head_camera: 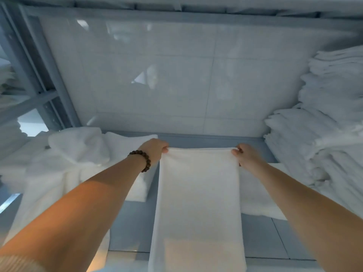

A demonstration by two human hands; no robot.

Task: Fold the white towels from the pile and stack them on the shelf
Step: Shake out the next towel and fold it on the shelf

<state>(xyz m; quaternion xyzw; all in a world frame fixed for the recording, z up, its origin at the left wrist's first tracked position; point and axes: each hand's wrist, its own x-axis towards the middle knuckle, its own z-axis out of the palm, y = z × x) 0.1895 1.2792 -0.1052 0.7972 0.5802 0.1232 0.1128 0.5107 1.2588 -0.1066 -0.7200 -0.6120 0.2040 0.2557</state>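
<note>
A long white towel [198, 197] lies stretched lengthwise down the middle of the grey shelf [135, 230]. My left hand [155, 151], with a dark bead bracelet on the wrist, pinches the towel's far left corner. My right hand [245, 156] pinches its far right corner. Between the two hands the far edge is pulled taut and straight. A rumpled pile of unfolded white towels [64, 160] sits to the left of it. A tall stack of folded white towels [324, 130] rises on the right.
Another flat white towel [255, 199] lies under my right forearm. A glossy white tiled wall [157, 75] closes the back. Grey metal shelf uprights [39, 75] stand at the left, with more white linen [7, 118] beyond them.
</note>
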